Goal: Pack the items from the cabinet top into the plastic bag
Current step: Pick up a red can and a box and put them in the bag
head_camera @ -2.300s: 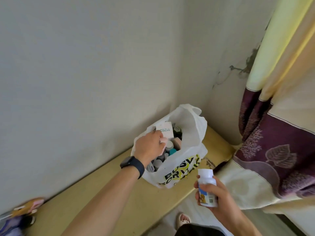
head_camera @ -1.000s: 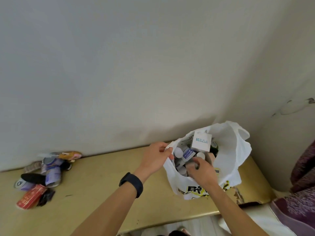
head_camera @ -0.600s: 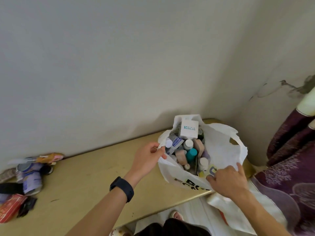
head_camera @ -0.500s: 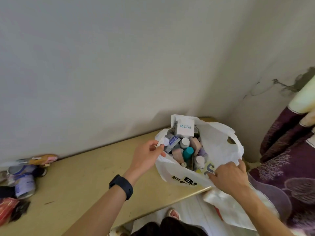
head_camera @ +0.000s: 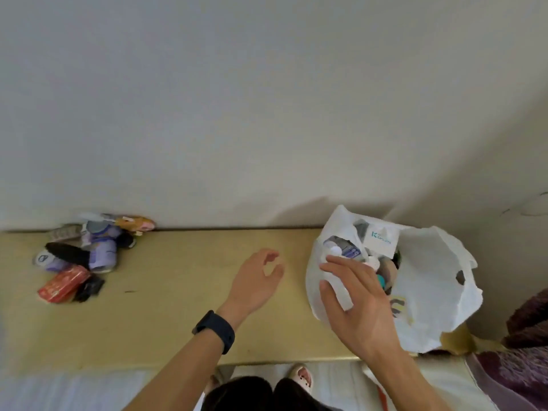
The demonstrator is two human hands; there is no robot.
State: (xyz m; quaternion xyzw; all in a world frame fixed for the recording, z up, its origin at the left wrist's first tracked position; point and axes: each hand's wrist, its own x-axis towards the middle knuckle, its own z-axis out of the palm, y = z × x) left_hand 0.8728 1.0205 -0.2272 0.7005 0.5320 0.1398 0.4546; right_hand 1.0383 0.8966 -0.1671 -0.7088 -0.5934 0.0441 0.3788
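Currently logged, 1 entry per thing, bag first.

Plastic bag: white, thin, with printed lettering on its near wall. It stands on its base at the right end of the cabinet top, close to the corner of the wall. The mouth points up and slightly toward me, and the opening's long axis runs left to right along the cabinet. 1 handle hole shows in the right wall.

Contents: small bottles and tubes, caps mostly up, though blur hides the detail. 1 white box with teal lettering leans at the far rim and tops the load.

Right hand: fingers straight and spread wide over the bag's near-left rim, holding nothing. Whether they touch the plastic I cannot tell.

Left hand: above bare cabinet top, just left of the bag, fingers loosely curled with nothing in them. A dark watch sits on the wrist.

Remaining pile: at the far-left end against the wall, well apart from the bag. It includes 1 red packet lying flat, long axis slanting from near-left to far-right, and 1 black oblong lying across the heap.

Step in hand, as I judge it: fetch the pile. I would send the left hand for it and keep the right at the rim to hold the mouth open. Flat pieces should slide down the emptier right side, since the left side looks full.
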